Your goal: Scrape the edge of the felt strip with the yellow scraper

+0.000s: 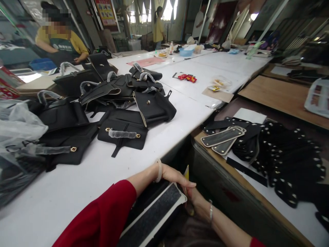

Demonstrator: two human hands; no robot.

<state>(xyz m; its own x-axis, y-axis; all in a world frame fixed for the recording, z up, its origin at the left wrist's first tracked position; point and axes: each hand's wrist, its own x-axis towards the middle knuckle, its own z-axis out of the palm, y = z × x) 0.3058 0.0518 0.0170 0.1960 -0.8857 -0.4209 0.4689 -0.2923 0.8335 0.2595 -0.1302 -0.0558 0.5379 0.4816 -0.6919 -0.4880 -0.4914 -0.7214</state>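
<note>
White tabletop (77, 192) runs from the near left far back into a workshop with bright windows at the rear. At the far left lies crumpled clear plastic (17, 130), partly over dark goods. Behind it a person in a yellow shirt and green apron (61, 43) leans at the table's far edge. Next come black bags (120, 103) heaped in a loose pile, several with handles wrapped in clear film and small gold clasps; one flat bag (123, 133) lies nearest, its wrapped handle facing up. Further back on the table sit a pink sheet (147, 61), red packets (187, 78), and a blue tub (186, 51) whose contents cannot be made out. Another person in yellow (158, 29) stands near the windows.

Low in the middle, the left hand (177, 178), red-sleeved with a pale bangle, rests its fingers curled over the top corner of a white-edged board with a dark strip (156, 212), which leans below the table edge. The right hand (192, 199), wearing a thin bracelet, is mostly hidden behind that corner; its grip cannot be told.

To the right, a lower bench (231, 185) holds stacked black flat pieces (222, 137) with pale borders and a spread of black studded strips (290, 161). Beyond lies a brown board (280, 96).
</note>
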